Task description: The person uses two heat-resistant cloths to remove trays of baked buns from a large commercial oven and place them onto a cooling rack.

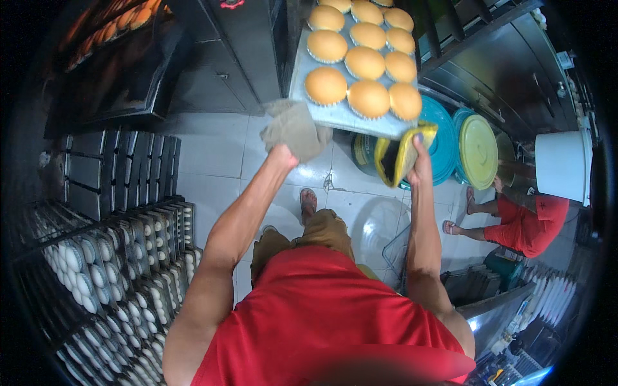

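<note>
Since buns (pixel 365 63) look squishy, we favor tray (pixel 336 116) corners | left hand (pixel 284 155): clenched on cloth (pixel 295 128) | right hand (pixel 421 165): pinching mitt (pixel 404 158)

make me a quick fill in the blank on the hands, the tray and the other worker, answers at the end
The left hand has a cloth by the near ____ corner of the tray.
The right hand holds a pad edged in ____.
The tray's nearest row shows ____ buns.
The co-worker at the right wears a ____ top.

Missing words: left; yellow; three; red.
</note>
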### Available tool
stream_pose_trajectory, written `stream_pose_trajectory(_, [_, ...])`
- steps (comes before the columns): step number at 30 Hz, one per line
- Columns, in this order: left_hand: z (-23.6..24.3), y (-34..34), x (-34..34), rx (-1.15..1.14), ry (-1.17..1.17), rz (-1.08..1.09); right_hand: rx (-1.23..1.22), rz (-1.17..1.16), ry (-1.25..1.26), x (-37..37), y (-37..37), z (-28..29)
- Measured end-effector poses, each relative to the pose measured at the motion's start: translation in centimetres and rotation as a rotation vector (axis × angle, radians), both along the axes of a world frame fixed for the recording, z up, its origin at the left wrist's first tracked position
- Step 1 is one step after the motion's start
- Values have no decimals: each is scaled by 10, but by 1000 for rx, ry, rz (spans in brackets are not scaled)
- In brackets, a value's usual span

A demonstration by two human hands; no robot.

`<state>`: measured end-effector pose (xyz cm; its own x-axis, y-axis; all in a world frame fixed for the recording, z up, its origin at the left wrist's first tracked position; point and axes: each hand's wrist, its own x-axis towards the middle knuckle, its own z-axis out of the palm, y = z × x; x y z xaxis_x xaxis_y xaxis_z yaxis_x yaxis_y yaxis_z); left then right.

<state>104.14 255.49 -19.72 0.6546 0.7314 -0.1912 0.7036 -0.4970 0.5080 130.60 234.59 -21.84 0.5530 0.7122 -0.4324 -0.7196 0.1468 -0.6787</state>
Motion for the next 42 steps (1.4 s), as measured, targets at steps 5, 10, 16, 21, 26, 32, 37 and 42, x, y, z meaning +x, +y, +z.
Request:
stream_pose_trajectory(5, [-8,92,87,-27,-238,-47,-12,-6,95,12,44,22])
stream_pose_trajectory(10, [-19,103,108,-1483,-1601,499,-79,131,94,-20,33,22])
stream_pose_trajectory(16, [10,12,-44,-1529,-1311,526,-66,305,-145,-59,53,74])
stream_pose_trajectory(21, [59,59,-205,-1165,-1371,550,247,313,-687,-130,159,126])
stream_pose_trajectory(26, [120,211,-398,-578,-1604,650,504,724,-1728,-262,309,184])
stream_pose_trajectory(32, [165,523,-576,-309,-1800,677,424,1195,-2241,-418,452,190])
stream_pose_trajectory(37, [182,707,-600,-51,-1346,949,30,1232,-2019,-454,470,215])
stream_pose_trajectory(42, [177,830,-611,-346,-1522,814,-317,1102,-1865,-498,471,217])
